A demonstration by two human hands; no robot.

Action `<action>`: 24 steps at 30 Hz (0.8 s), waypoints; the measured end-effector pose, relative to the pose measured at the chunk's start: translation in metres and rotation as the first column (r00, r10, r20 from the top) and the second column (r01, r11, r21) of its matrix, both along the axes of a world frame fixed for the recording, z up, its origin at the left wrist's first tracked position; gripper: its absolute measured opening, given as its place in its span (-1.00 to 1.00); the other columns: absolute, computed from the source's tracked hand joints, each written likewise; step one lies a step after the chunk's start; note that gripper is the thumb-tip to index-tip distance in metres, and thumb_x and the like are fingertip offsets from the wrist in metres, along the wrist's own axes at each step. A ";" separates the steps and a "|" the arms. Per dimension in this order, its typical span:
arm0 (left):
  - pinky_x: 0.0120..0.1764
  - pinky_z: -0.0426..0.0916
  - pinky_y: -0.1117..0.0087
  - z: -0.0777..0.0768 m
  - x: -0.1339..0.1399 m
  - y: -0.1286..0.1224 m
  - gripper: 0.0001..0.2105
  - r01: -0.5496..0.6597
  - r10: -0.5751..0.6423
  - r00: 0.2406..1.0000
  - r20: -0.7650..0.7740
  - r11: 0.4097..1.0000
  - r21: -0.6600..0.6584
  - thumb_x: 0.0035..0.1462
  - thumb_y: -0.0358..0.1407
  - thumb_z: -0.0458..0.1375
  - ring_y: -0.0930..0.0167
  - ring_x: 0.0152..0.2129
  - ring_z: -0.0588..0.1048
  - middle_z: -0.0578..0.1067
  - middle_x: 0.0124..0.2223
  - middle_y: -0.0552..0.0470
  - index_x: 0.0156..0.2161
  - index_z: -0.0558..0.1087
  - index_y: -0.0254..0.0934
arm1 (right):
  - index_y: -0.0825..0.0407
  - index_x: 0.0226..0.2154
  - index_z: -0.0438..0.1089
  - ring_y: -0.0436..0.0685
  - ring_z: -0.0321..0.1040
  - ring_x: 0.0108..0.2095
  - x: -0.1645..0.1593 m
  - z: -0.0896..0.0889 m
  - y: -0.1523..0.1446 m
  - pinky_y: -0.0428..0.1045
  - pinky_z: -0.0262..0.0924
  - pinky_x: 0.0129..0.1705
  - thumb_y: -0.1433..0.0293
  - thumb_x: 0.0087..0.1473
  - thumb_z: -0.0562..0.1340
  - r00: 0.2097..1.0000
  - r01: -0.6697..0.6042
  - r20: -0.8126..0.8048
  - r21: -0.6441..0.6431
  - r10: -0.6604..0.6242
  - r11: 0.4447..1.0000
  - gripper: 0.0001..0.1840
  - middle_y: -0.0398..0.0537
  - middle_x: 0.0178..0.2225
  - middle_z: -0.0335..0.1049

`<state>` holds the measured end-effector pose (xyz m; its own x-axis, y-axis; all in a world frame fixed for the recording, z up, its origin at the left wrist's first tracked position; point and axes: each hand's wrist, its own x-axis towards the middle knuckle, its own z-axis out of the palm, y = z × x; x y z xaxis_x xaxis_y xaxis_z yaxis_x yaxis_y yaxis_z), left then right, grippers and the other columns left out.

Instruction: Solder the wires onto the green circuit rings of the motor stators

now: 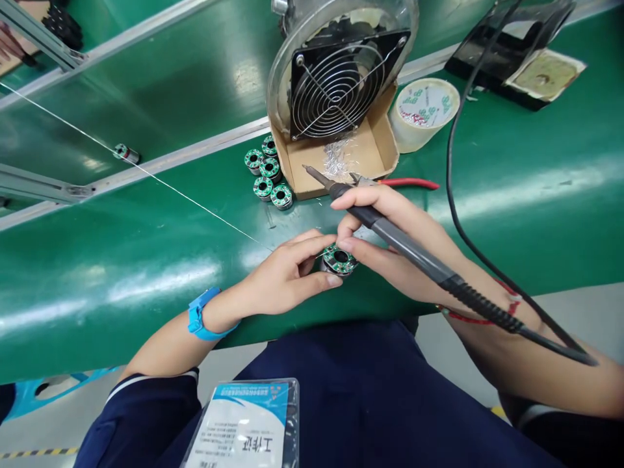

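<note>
My left hand (287, 270) is closed around a small round motor part (340, 261) with a green ring-shaped circuit board on top, resting on the green bench. A thin white solder wire (205, 207) runs from the upper left to my left fingers. In my right hand (390, 240) lies a soldering iron (409, 250), its bare tip pointing up and left, away from the part. My right thumb and forefinger tips come close to the board's right edge; whether they touch it is hard to make out.
Several similar motor parts (270, 169) stand beside a cardboard tray (307, 182) with wire clippings. A fan (336, 91) rises behind it. Red-handled cutters (409, 183), a tape roll (425, 114) and an iron stand with sponge (543, 75) are to the right. The iron's black cable (451, 162) loops over the bench.
</note>
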<state>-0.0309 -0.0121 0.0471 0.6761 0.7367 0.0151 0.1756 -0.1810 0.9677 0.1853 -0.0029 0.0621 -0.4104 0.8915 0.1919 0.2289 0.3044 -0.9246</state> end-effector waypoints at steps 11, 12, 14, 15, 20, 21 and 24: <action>-0.30 0.26 0.40 -0.023 0.013 0.007 -0.71 -0.177 0.221 0.934 -0.282 0.969 0.174 0.18 -0.38 0.22 0.48 -0.39 0.28 0.41 -0.15 0.00 0.02 0.38 -0.29 | -0.07 0.14 0.24 0.20 0.43 -0.12 -0.009 -0.054 -0.024 0.17 0.37 -0.01 0.15 0.12 0.35 0.911 0.253 0.259 0.258 -0.320 0.932 -0.42 0.00 -0.12 0.46; -0.32 0.26 0.40 -0.027 0.013 0.008 -0.67 -0.195 0.230 0.930 -0.288 0.970 0.145 0.16 -0.43 0.20 0.49 -0.40 0.28 0.41 -0.10 -0.02 0.04 0.35 -0.29 | -0.06 0.12 0.27 0.22 0.42 -0.14 -0.010 -0.058 -0.024 0.19 0.37 -0.03 0.17 0.14 0.32 0.891 0.252 0.304 0.288 -0.338 0.924 -0.47 0.02 -0.12 0.47; -0.36 0.27 0.42 -0.035 0.011 0.012 -0.61 -0.263 0.264 0.935 -0.237 0.964 0.039 0.11 -0.48 0.15 0.54 -0.44 0.29 0.39 -0.02 -0.05 0.06 0.27 -0.29 | -0.03 0.12 0.30 0.26 0.41 -0.13 -0.011 -0.065 -0.021 0.22 0.37 -0.04 0.25 0.16 0.28 0.865 0.230 0.367 0.317 -0.343 0.920 -0.52 0.06 -0.12 0.48; -0.40 0.27 0.44 -0.039 0.008 0.015 -0.62 -0.299 0.288 0.939 -0.186 0.954 -0.031 0.10 -0.48 0.13 0.57 -0.47 0.29 0.39 -0.03 -0.04 0.04 0.25 -0.27 | -0.03 0.13 0.30 0.28 0.41 -0.11 -0.012 -0.067 -0.018 0.24 0.37 -0.03 0.31 0.16 0.25 0.861 0.206 0.390 0.315 -0.325 0.926 -0.53 0.07 -0.11 0.48; -0.46 0.27 0.48 -0.046 -0.002 0.023 -0.89 -0.355 0.346 0.934 -0.090 0.926 -0.128 0.18 -0.47 0.00 0.54 -0.52 0.35 0.32 -0.40 0.14 -0.20 0.30 -0.25 | -0.09 0.21 0.30 0.23 0.41 0.11 -0.007 -0.061 -0.015 0.25 0.34 0.17 0.45 0.19 0.15 0.929 0.112 0.319 0.248 -0.190 0.962 -0.47 0.03 0.08 0.48; -0.43 0.27 0.48 -0.044 -0.003 0.022 -0.89 -0.352 0.346 0.934 -0.091 0.934 -0.058 0.18 -0.48 0.01 0.53 -0.49 0.36 0.33 -0.40 0.13 -0.24 0.33 -0.26 | -0.12 0.25 0.27 0.21 0.42 0.13 -0.004 -0.059 -0.017 0.23 0.34 0.19 0.43 0.21 0.16 0.944 0.120 0.273 0.241 -0.186 0.963 -0.45 0.00 0.10 0.49; -0.38 0.27 0.49 -0.037 -0.003 0.018 -0.82 -0.342 0.355 0.931 -0.084 0.930 0.134 0.13 -0.54 0.04 0.55 -0.46 0.35 0.39 -0.35 0.11 -0.22 0.40 -0.28 | -0.19 0.27 0.29 0.15 0.53 -0.04 0.008 -0.053 -0.029 0.17 0.41 0.12 0.36 0.23 0.22 0.949 0.260 0.125 0.204 -0.288 0.944 -0.44 -0.05 0.03 0.55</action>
<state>-0.0340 0.0060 0.0106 0.3793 0.9235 0.0573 0.3470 -0.1994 0.9164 0.1929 -0.0316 0.0089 -0.1921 0.9288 0.3170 0.4602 0.3705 -0.8068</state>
